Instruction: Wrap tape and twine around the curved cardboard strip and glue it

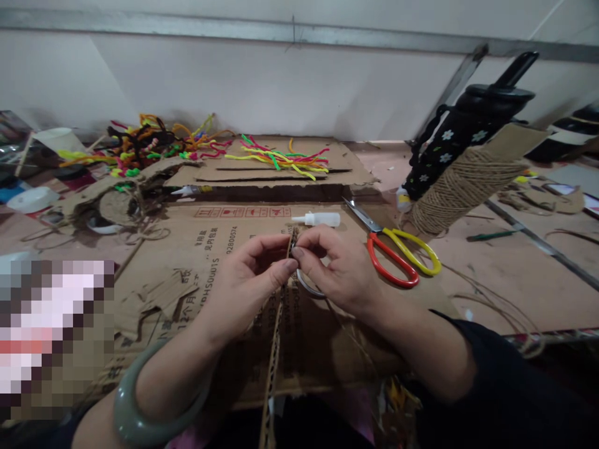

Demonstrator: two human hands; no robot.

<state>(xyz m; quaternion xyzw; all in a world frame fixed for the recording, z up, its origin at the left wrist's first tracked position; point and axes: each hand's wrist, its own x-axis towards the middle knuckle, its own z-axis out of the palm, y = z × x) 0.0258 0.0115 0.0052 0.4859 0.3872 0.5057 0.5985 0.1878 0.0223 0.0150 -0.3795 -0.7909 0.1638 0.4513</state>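
Observation:
Both hands meet over the printed cardboard sheet (187, 218). Pinched at its top end between the fingertips of my left hand (248, 274) and my right hand (339, 268) is a piece of corrugated cardboard (276, 337), seen edge-on and running down toward my body. A thin strand of twine (349, 327) trails below my right hand. Part of a curved pale band (309, 285) shows beneath that hand. Just beyond the fingers lies a small white squeeze bottle (322, 219). Scissors (393, 255) with one red and one yellow handle rest to the right, blades partly apart.
A twine spool (463, 181) leans by a black flowered object (461, 137) at right. Bright pipe cleaners (285, 159) lie on a raised cardboard piece (346, 162); more (145, 146) are heaped left. Cardboard scraps (156, 296) lie left of my hands.

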